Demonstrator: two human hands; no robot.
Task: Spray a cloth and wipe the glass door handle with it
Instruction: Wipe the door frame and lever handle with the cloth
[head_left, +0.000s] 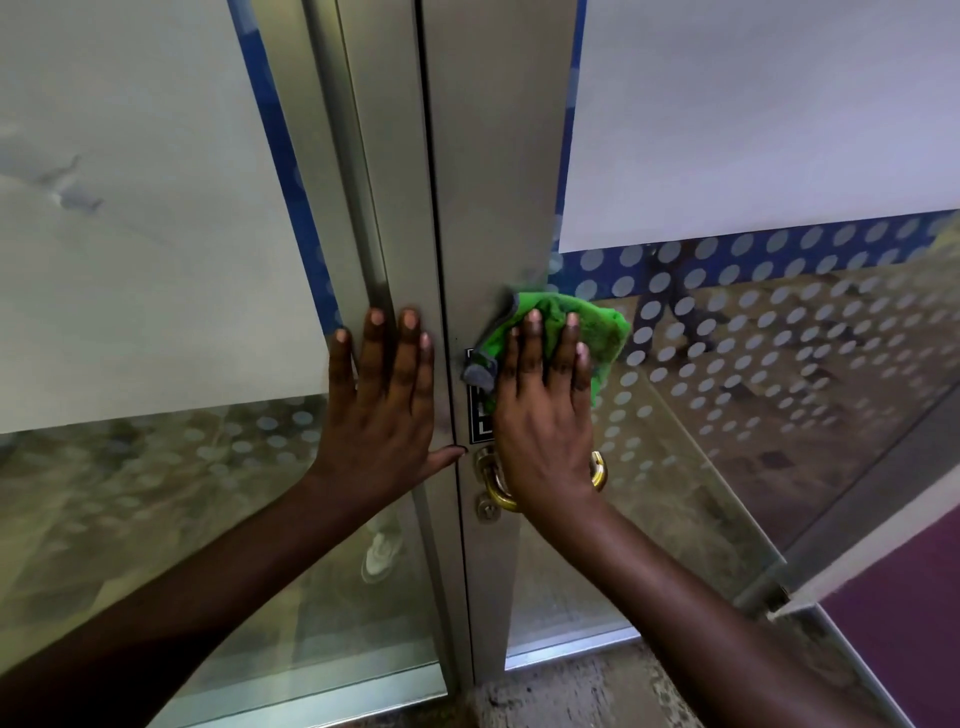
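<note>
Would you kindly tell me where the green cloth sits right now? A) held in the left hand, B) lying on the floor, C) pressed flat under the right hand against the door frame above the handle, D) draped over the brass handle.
C: the right hand presses the green microfibre cloth flat against the grey metal door frame, above the brass door handle.

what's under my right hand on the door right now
Your right hand lies flat on a green cloth, pressing it against the metal door frame. Lower down, the wrist covers the middle of the gold handle; only its two ends show. A black label is partly hidden.
</note>
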